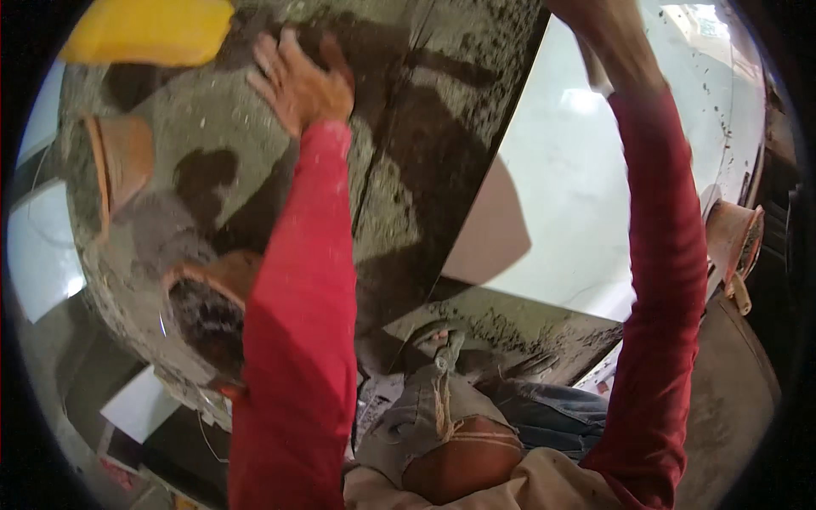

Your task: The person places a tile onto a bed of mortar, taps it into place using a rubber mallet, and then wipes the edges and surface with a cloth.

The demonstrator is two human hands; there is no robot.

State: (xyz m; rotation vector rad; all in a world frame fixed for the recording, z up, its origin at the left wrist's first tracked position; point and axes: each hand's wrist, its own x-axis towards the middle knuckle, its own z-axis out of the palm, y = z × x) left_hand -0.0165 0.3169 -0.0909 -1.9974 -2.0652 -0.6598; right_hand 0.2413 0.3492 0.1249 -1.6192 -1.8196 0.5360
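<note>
Below splayed left hand: gritty grey floor.
Glossy slab by right hand, whose grip I can't tell.

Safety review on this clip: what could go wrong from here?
Dark specks on the glossy white flat slab might scratch it if rubbed. The bare left hand, spread over the rough grey mortar-like surface, may get scraped. The red-sleeved left forearm could knock the open-topped orange-brown pan nearby.
</note>
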